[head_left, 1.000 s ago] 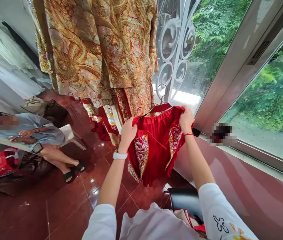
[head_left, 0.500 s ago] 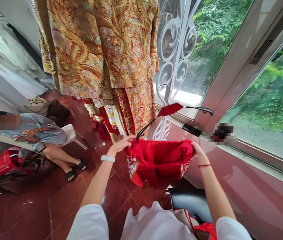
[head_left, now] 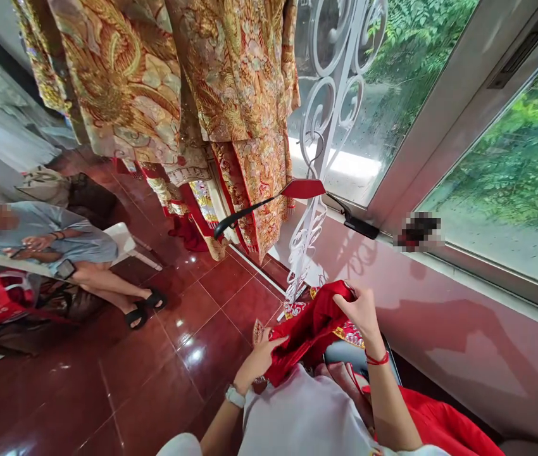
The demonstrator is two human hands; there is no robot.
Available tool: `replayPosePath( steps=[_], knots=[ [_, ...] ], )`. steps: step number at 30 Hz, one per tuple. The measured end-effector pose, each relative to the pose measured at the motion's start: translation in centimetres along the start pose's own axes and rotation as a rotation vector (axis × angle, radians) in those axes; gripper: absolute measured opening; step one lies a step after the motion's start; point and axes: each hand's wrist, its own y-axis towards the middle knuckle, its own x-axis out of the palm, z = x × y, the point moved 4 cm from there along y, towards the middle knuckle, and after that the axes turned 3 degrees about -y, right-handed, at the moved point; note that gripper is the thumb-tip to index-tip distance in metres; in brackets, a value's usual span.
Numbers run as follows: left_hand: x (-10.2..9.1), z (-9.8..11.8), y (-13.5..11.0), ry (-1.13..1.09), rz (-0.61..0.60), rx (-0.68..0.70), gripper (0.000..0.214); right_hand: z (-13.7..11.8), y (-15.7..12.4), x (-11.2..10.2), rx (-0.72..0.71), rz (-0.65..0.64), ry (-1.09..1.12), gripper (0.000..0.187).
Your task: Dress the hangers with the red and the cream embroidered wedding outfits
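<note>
A red garment [head_left: 307, 332] with embroidered edges is bunched low in front of my body, held between both hands. My left hand [head_left: 260, 360], a watch on its wrist, is closed on the near left edge, with a finger lying over the cloth. At the upper right edge my right hand [head_left: 360, 311] pinches the cloth, thumb on top and other fingers mostly hidden; a red cord circles that wrist. Beyond the hands, a black hanger [head_left: 240, 218] with a red centre piece [head_left: 304, 188] hangs with no garment on it.
Gold-embroidered robes [head_left: 245, 82] hang ahead, beside a white scrolled metal stand [head_left: 319, 114]. A black chair seat [head_left: 345, 354] and more red cloth [head_left: 440, 418] lie close at right. A person [head_left: 67, 234] sits at left. Windows [head_left: 506, 183] line the right wall.
The red garment has come off the hanger's area, down and nearer to my body, and is now bunched and tilted. Both hands moved down with it. The hanger has swung round to the left.
</note>
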Motion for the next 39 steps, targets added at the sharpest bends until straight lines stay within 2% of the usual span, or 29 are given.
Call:
replayPosePath(
  steps=[3,5,7,9,12,15,17,19,21,25,28,31,33,37,39],
  knots=[
    [3.0,0.5,-0.6,0.081,0.120,-0.070,0.078,-3.8,-1.7,-0.7,-0.191,0.002,-0.165,0.015],
    [4.0,0.8,-0.3,0.088,0.256,-0.097,0.071,-5.2,-2.9,-0.9,-0.324,0.007,-0.281,0.011],
    [3.9,0.7,0.2,0.073,0.440,-0.141,0.059,-5.4,-4.2,-1.2,-0.428,0.039,-0.380,0.011],
    [2.8,-0.1,0.1,0.066,0.640,-0.228,0.044,-4.3,-5.6,-1.6,-0.471,0.097,-0.461,0.015],
    [0.5,-1.8,-1.1,0.151,0.874,-0.299,0.031,-0.6,-7.9,-3.1,-0.370,0.201,-0.597,0.021],
    [-1.1,-2.7,-2.8,0.320,0.995,-0.183,0.030,3.9,-10.4,-5.1,-0.095,0.269,-0.754,0.030],
    [-1.3,-2.7,-3.8,0.436,1.009,-0.049,0.036,6.6,-12.2,-6.3,0.087,0.301,-0.833,0.040],
    [-1.1,-2.4,-4.7,0.539,0.986,0.075,0.041,8.4,-13.7,-7.1,0.189,0.350,-0.889,0.047],
    [-0.8,-2.0,-5.8,0.614,0.964,0.165,0.044,9.1,-14.8,-7.6,0.173,0.433,-0.913,0.048],
    [-1.6,-1.0,-8.1,0.678,0.983,0.241,0.042,8.4,-15.8,-8.1,-0.014,0.634,-0.936,0.039],
    [-2.9,-0.1,-9.4,0.657,1.072,0.190,0.037,6.7,-15.5,-8.7,-0.096,0.735,-0.841,0.041],
    [-3.1,0.5,-10.0,0.592,1.131,0.059,0.019,5.1,-14.7,-8.6,-0.065,0.715,-0.682,0.044],
    [-2.3,0.4,-9.9,0.560,1.090,-0.045,0.015,4.8,-14.4,-7.9,-0.036,0.656,-0.590,0.039],
    [-0.4,-1.0,-9.4,0.526,0.890,-0.199,0.037,5.7,-14.1,-5.8,-0.029,0.577,-0.488,0.030],
    [-0.5,-1.3,-9.2,0.509,0.816,-0.249,0.044,5.7,-13.7,-5.3,-0.086,0.570,-0.519,0.027]
  ],
)
